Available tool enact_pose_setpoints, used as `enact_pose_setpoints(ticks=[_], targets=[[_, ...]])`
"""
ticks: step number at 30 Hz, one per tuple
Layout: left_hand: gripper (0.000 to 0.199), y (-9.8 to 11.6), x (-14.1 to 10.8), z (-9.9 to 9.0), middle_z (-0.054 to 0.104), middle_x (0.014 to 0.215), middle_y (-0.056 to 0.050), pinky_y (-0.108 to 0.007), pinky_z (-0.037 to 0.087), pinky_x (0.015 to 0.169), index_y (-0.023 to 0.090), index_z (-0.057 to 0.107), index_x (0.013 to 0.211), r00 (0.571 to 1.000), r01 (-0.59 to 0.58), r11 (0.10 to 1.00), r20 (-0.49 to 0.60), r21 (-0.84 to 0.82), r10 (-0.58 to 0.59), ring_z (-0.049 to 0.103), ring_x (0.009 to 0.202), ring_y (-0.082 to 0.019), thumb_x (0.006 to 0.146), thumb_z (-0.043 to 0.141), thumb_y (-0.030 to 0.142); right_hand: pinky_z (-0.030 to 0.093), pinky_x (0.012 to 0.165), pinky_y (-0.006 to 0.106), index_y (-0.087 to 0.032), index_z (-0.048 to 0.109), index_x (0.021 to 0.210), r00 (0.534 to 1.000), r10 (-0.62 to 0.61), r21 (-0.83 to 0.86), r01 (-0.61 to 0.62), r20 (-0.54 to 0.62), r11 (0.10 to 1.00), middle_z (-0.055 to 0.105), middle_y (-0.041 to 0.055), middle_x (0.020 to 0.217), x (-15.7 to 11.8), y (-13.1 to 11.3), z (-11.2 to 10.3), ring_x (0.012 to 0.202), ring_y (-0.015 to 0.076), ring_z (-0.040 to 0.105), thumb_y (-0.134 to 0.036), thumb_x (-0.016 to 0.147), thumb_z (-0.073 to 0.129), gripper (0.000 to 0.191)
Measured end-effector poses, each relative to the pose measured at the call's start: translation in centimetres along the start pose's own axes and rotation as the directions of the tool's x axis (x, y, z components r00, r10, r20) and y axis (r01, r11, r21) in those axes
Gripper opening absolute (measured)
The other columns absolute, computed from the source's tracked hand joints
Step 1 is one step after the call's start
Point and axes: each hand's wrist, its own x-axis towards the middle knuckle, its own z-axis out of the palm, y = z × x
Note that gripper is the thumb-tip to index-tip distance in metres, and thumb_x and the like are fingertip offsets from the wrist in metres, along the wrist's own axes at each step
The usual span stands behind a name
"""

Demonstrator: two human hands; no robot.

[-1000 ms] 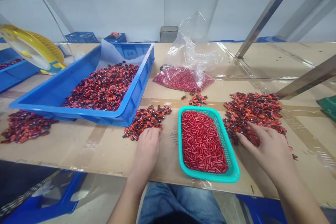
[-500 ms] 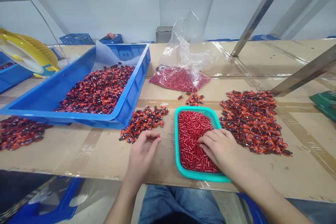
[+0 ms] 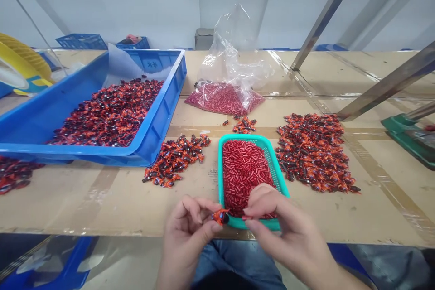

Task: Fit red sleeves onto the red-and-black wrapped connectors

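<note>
Left hand (image 3: pixel 186 235), fingers clenched on a small orange-and-dark wrapped piece (image 3: pixel 220 216) at seven o'clock of a teal plastic basket (image 3: pixel 277 176) of red tubes (image 3: pixel 243 174); right hand (image 3: pixel 288 231), fingers curled above the basket's near rim, grasp unclear.

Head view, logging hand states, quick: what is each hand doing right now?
Left hand: closed, holding a small orange-and-dark piece.
Right hand: curled above the teal basket; cannot tell whether it holds anything.
</note>
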Motion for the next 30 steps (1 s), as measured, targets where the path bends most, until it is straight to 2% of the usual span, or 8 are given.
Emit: enact_pose_setpoints(ticks=[8, 10, 12, 14, 16, 21, 26, 30], targets=[[0.031, 0.2, -1.6, 0.7, 0.083, 0.086, 0.000, -0.022, 0.065, 0.075, 0.022, 0.062, 0.069, 0.994, -0.106, 0.987, -0.003, 0.124, 0.108, 0.080, 0.083, -0.017, 0.078, 0.091, 0.016, 0.054, 0.065, 0.029, -0.024, 0.065, 0.091, 0.989, -0.144, 0.015, 0.144, 0.020, 0.989, 0.069, -0.0006, 0.077, 0.4, -0.8, 1.1, 0.072, 0.0148, 0.064, -0.011, 0.088, 0.075, 0.017], [0.031, 0.3, -1.7, 0.8, 0.083, 0.085, -0.001, -0.022, 0.065, 0.074, 0.022, 0.062, 0.068, 0.990, -0.137, 0.977, -0.019, 0.166, 0.142, 0.080, 0.084, -0.018, 0.078, 0.091, 0.016, 0.052, 0.067, 0.028, -0.023, 0.064, 0.088, 0.994, -0.092, 0.034, 0.090, 0.054, 0.995, 0.068, -0.0010, 0.077, 0.2, -0.8, 0.9, 0.072, 0.0138, 0.064, -0.014, 0.090, 0.076, 0.015], [0.032, 0.2, -1.7, 0.9, 0.084, 0.085, -0.001, -0.023, 0.065, 0.073, 0.022, 0.061, 0.068, 0.987, -0.157, 0.971, -0.003, 0.180, 0.160, 0.080, 0.083, -0.018, 0.079, 0.090, 0.016, 0.050, 0.069, 0.027, -0.023, 0.064, 0.086, 0.991, 0.083, 0.135, -0.098, 0.109, 0.986, 0.067, -0.0011, 0.080, -0.1, -0.6, 0.8, 0.075, 0.0134, 0.062, -0.021, 0.091, 0.078, 0.015], [0.033, 0.0, -1.6, 0.8, 0.084, 0.083, 0.000, -0.026, 0.066, 0.076, 0.023, 0.059, 0.069, 0.982, -0.187, 0.968, 0.027, 0.165, 0.185, 0.079, 0.085, -0.019, 0.080, 0.090, 0.018, 0.049, 0.070, 0.025, -0.023, 0.064, 0.090, 0.926, 0.317, 0.305, -0.368, 0.205, 0.878, 0.065, -0.0014, 0.085, -0.5, -0.4, 1.0, 0.079, 0.0133, 0.061, -0.033, 0.087, 0.084, 0.023], [0.034, -0.3, -1.6, 0.8, 0.084, 0.081, 0.001, -0.029, 0.065, 0.083, 0.024, 0.057, 0.071, 0.964, -0.264, 0.949, 0.073, 0.171, 0.255, 0.077, 0.093, -0.020, 0.081, 0.090, 0.021, 0.048, 0.074, 0.024, -0.022, 0.065, 0.098, 0.819, 0.450, 0.469, -0.573, 0.354, 0.672, 0.065, -0.0012, 0.089, -1.1, 0.1, 1.4, 0.082, 0.0128, 0.060, -0.044, 0.077, 0.092, 0.041], [0.034, 0.1, -1.6, 0.9, 0.084, 0.079, 0.004, -0.029, 0.058, 0.094, 0.025, 0.053, 0.076, 0.850, -0.526, 0.774, 0.245, 0.353, 0.466, 0.071, 0.098, -0.017, 0.089, 0.084, 0.027, 0.048, 0.071, 0.020, -0.021, 0.078, 0.101, 0.675, 0.449, 0.662, -0.717, 0.585, 0.216, 0.072, -0.0008, 0.088, -2.4, 1.3, 2.7, 0.076, 0.0089, 0.061, -0.046, 0.057, 0.102, 0.056], [0.036, 1.1, -1.5, 1.5, 0.085, 0.081, 0.007, -0.026, 0.055, 0.084, 0.025, 0.046, 0.076, 0.741, -0.672, 0.603, 0.391, 0.431, 0.546, 0.070, 0.082, -0.013, 0.097, 0.076, 0.030, 0.046, 0.066, 0.017, -0.024, 0.085, 0.090, 0.707, 0.438, 0.740, -0.660, 0.555, 0.128, 0.073, -0.0024, 0.085, -3.3, 1.6, 3.4, 0.073, 0.0071, 0.062, -0.036, 0.050, 0.106, 0.047], [0.036, 1.0, -1.8, 1.6, 0.086, 0.083, 0.008, -0.030, 0.055, 0.082, 0.026, 0.044, 0.078, 0.727, -0.686, 0.574, 0.444, 0.447, 0.524, 0.070, 0.077, -0.013, 0.100, 0.072, 0.032, 0.049, 0.071, 0.021, -0.029, 0.085, 0.090, 0.759, 0.378, 0.791, -0.604, 0.530, 0.103, 0.071, -0.0043, 0.086, -4.1, 1.8, 3.8, 0.071, 0.0082, 0.064, -0.032, 0.044, 0.107, 0.052]])
